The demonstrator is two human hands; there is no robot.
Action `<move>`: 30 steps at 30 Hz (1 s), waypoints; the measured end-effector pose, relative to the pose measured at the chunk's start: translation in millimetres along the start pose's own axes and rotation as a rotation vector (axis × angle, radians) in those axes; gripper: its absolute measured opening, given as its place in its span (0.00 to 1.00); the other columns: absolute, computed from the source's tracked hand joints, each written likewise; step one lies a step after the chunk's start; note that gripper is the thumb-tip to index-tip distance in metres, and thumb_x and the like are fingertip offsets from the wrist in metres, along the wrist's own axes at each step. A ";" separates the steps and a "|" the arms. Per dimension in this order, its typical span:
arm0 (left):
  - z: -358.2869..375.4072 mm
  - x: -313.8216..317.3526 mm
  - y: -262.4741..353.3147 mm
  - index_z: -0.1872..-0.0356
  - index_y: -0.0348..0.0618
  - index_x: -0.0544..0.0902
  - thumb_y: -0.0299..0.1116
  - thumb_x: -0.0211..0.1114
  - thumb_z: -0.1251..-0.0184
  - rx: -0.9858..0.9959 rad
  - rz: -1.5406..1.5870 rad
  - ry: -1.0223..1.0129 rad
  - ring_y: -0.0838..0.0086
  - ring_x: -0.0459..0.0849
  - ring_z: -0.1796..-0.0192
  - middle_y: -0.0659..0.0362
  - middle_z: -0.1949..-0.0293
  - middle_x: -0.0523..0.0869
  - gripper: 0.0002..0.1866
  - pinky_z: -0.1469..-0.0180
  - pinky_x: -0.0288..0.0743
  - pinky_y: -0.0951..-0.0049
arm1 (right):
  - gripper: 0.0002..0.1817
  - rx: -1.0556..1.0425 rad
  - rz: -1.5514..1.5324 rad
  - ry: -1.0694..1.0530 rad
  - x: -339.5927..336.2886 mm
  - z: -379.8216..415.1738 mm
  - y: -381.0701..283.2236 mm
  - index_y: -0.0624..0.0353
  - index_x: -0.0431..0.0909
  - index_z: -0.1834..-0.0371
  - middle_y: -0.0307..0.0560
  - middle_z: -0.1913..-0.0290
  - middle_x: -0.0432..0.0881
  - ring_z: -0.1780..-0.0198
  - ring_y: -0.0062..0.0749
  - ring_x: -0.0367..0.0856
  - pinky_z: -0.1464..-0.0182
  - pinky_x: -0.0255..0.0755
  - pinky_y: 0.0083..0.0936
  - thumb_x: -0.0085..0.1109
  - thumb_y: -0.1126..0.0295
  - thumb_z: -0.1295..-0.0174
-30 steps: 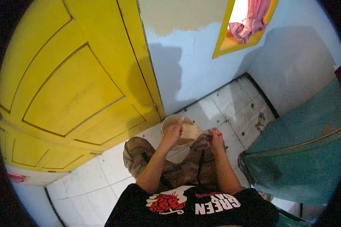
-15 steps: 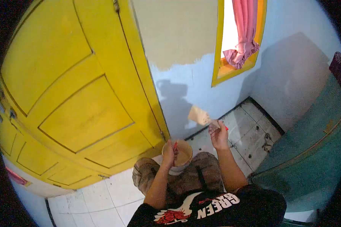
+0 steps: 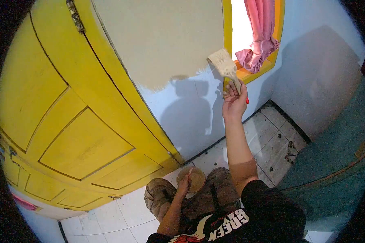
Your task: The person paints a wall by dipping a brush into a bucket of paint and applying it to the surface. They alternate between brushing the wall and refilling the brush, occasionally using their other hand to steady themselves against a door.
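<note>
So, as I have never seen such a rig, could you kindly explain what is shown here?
There is no machine: these are a person's bare hands, seen by one camera worn on the head, facing forward and down. The right hand holds up a wide brush, near the yellow window frame. Lower down, the left hand holds a bucket by its rim, between the knees. Small dark bits lie on the tiled floor; I cannot tell what they are.

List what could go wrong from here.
The coated brush in the right hand is close to the yellow window frame and could smear it. A wide swing might also mark the pink curtain just beyond. The bucket, held low by the left hand, could spill on the trousers if tipped.
</note>
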State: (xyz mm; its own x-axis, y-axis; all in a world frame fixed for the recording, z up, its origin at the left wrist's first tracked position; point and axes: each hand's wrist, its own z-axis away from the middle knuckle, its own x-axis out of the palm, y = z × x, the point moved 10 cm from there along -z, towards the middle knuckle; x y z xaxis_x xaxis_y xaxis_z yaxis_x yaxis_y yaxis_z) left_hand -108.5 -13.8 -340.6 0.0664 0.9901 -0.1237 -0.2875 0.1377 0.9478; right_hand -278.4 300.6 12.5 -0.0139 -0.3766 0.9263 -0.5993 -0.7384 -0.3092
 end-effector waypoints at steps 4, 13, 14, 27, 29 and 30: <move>23.2 1.1 21.5 0.42 0.36 0.67 0.56 0.46 0.34 -0.171 -0.016 0.039 0.67 0.68 0.41 0.53 0.42 0.70 0.32 0.39 0.61 0.66 | 0.21 0.009 0.055 0.047 -1.8 -0.2 14.8 0.55 0.68 0.48 0.45 0.56 0.76 0.58 0.29 0.74 0.59 0.67 0.23 0.45 0.54 0.37; -9.0 -16.1 -63.8 0.70 0.43 0.73 0.61 0.48 0.37 -0.168 -0.058 0.093 0.77 0.62 0.76 0.64 0.77 0.67 0.27 0.72 0.56 0.74 | 0.22 0.036 0.194 0.213 -62.9 36.0 10.0 0.55 0.68 0.47 0.42 0.56 0.76 0.55 0.28 0.73 0.53 0.64 0.28 0.45 0.53 0.37; -7.3 -15.5 -65.9 0.74 0.44 0.73 0.62 0.48 0.38 -0.196 -0.064 0.080 0.79 0.60 0.82 0.66 0.83 0.66 0.27 0.77 0.55 0.75 | 0.22 0.037 0.193 0.217 -49.4 29.0 4.0 0.55 0.68 0.47 0.42 0.56 0.76 0.55 0.28 0.73 0.53 0.64 0.28 0.45 0.53 0.37; 13.5 10.4 5.7 0.44 0.46 0.71 0.55 0.40 0.32 -0.132 -0.207 -0.058 0.64 0.68 0.53 0.56 0.54 0.72 0.27 0.49 0.59 0.66 | 0.13 0.133 0.391 0.330 -111.1 62.5 23.9 0.57 0.71 0.56 0.42 0.63 0.77 0.61 0.28 0.76 0.64 0.72 0.27 0.45 0.61 0.36; 14.0 15.1 1.3 0.40 0.49 0.69 0.53 0.37 0.31 -0.239 -0.341 -0.117 0.58 0.71 0.43 0.52 0.45 0.75 0.27 0.39 0.60 0.63 | 0.12 0.108 0.455 0.332 -128.3 76.4 9.4 0.58 0.71 0.57 0.43 0.65 0.77 0.64 0.28 0.76 0.66 0.72 0.26 0.44 0.63 0.36; 15.5 14.1 -6.2 0.39 0.50 0.68 0.52 0.37 0.31 -0.286 -0.382 -0.127 0.58 0.71 0.43 0.52 0.45 0.75 0.27 0.39 0.60 0.63 | 0.11 0.080 0.512 0.339 -128.6 79.4 0.6 0.59 0.71 0.57 0.44 0.67 0.78 0.68 0.28 0.76 0.68 0.72 0.24 0.44 0.64 0.36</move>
State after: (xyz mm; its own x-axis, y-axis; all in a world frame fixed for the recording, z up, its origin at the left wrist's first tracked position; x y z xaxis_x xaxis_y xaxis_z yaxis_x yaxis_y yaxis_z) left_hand -91.0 -1.1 -343.7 0.3295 0.8585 -0.3930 -0.4691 0.5101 0.7209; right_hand -213.4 304.2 -124.0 -0.5457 -0.5054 0.6685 -0.3870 -0.5556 -0.7359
